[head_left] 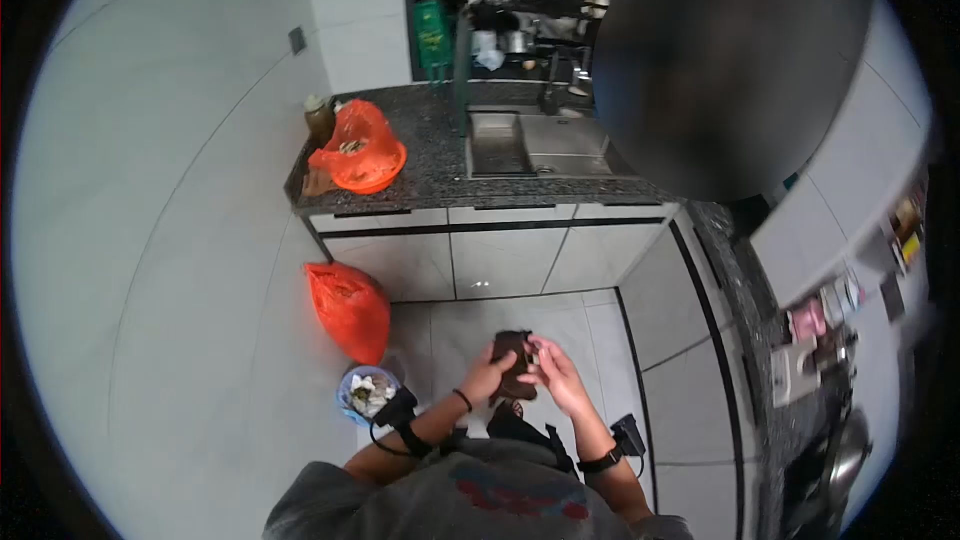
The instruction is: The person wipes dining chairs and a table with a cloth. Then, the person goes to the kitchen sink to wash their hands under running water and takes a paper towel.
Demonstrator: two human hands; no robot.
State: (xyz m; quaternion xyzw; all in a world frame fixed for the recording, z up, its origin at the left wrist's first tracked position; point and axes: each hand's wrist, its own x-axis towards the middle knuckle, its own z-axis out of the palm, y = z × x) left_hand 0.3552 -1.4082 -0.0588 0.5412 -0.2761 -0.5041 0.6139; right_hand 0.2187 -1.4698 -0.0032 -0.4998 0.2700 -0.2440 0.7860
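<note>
In front of my body, my left hand [486, 374] grips a dark brown, soft-looking item [513, 342], with the thumb lying across it. Its exact kind is too small and blurred to make out. My right hand [556, 376] is at the right edge of the brown item, fingers bent and thumb and fingertips close together. Something small and pale may be between those fingertips, but I cannot make it out. Each forearm carries a strapped black device.
Left of me, a blue bin [346, 392] with waste stands below a full red bag [348, 312]. On the dark counter [425, 155] are an orange bag [362, 130] in an orange basin and a steel sink [497, 145]. Cabinets line the front and right. A dark blur hides the upper right.
</note>
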